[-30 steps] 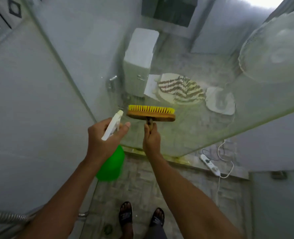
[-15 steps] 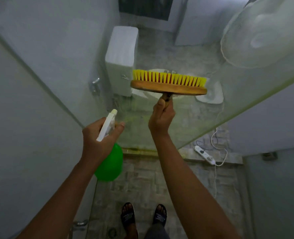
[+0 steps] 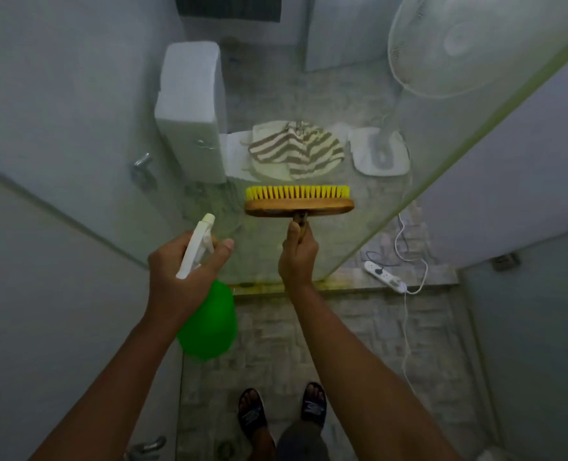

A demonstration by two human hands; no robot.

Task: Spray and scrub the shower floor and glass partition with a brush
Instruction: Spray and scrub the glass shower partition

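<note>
left hand (image 3: 179,274): green spray bottle (image 3: 209,324) | right hand (image 3: 297,257): brush (image 3: 299,202) | labels: unreadable

The right hand (image 3: 297,257) grips a brush (image 3: 299,201) by its handle, bristles against the glass partition (image 3: 442,154). At nine o'clock from it, the left hand (image 3: 179,271) holds a green spray bottle (image 3: 209,322).

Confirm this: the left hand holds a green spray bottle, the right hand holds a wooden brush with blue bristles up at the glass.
Wrong on the bristles: the head view shows them yellow, not blue. The rest stands: left hand holds the green spray bottle, right hand holds the wooden brush up at the glass.
</note>
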